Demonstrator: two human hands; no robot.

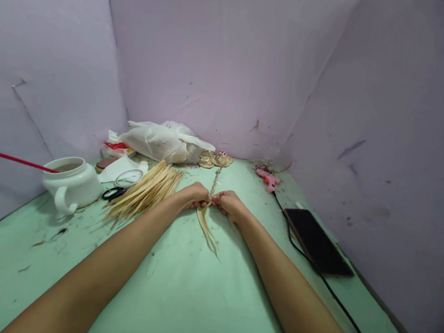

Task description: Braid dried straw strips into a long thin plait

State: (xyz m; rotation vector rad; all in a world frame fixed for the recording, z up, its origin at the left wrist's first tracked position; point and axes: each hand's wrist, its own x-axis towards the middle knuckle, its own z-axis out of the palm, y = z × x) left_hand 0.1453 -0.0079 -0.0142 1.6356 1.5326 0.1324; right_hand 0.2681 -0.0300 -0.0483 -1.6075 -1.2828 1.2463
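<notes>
My left hand (197,195) and my right hand (228,202) meet at the middle of the green table, both closed with fingers pinched. Between them they grip a thin braid of dried straw-like fibre (216,180), which runs away from me toward flat, round woven pieces (215,159) at the back. Below my hands, loose pale strips (207,230) hang from the braid's near end and lie on the table. My fingertips hide the point where braid and strips join. A bundle of cut dried strips (144,193) lies beside my left forearm.
At left stand a white pot (73,181) with a red stick (14,157) in it and black-handled scissors (113,193). A white plastic bag (165,141) lies at the back. On the right are a pink glue gun (269,179), its black cord (307,258) and a dark phone (317,241).
</notes>
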